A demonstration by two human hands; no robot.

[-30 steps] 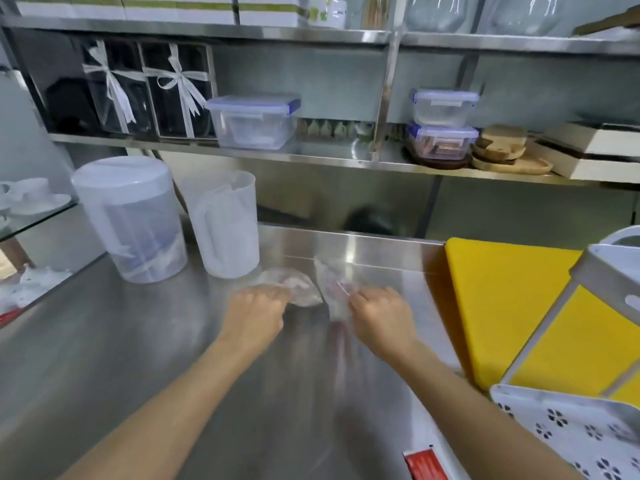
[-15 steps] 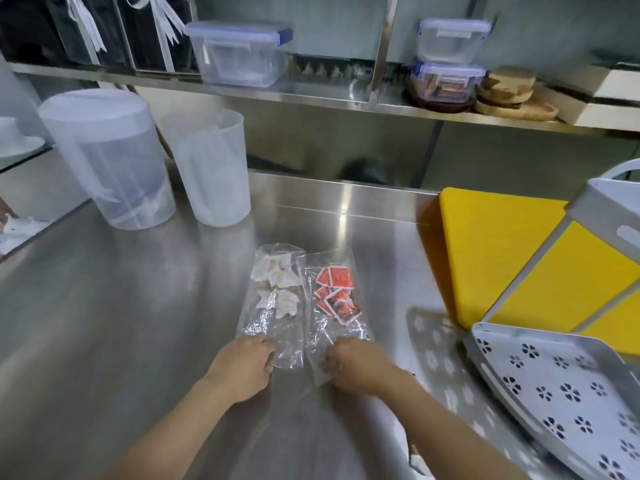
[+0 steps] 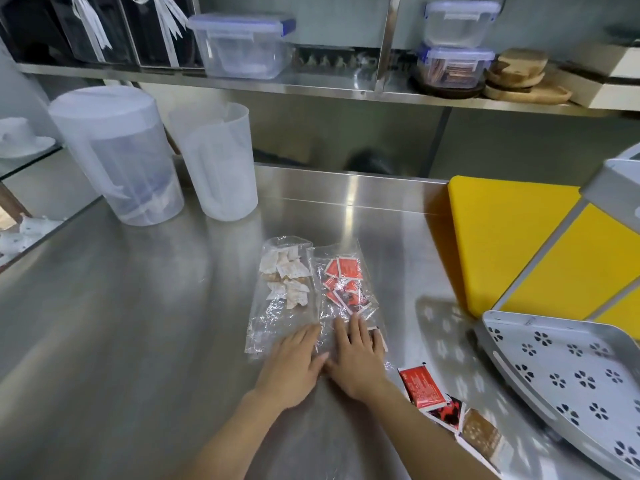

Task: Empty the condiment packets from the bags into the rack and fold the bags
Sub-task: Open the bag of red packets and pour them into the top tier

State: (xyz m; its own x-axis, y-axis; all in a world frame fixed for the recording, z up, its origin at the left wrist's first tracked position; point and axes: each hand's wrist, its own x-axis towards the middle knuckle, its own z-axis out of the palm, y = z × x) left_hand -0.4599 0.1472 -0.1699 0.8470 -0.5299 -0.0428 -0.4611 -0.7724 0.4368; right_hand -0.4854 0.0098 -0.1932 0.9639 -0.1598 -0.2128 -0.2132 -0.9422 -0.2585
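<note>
Two clear plastic bags lie side by side on the steel counter. The left bag (image 3: 277, 306) holds several white packets (image 3: 285, 278). The right bag (image 3: 341, 292) holds several red packets (image 3: 343, 282). My left hand (image 3: 294, 365) lies flat with straight fingers on the near end of the left bag. My right hand (image 3: 358, 355) lies flat on the near end of the right bag. The white rack (image 3: 568, 379) with flower-shaped holes stands at the right, its lower shelf bare. Loose red and brown packets (image 3: 446, 407) lie between my right forearm and the rack.
Two translucent pitchers (image 3: 117, 154) (image 3: 216, 161) stand at the back left. A yellow cutting board (image 3: 512, 244) lies behind the rack. A steel shelf (image 3: 311, 84) above carries lidded plastic containers and wooden boards. The counter's left edge drops off beside the pitchers.
My hands pulled both bags from the back of the counter toward me. They gripped the bags' near ends before; now the fingers have opened and lie flat on them.
</note>
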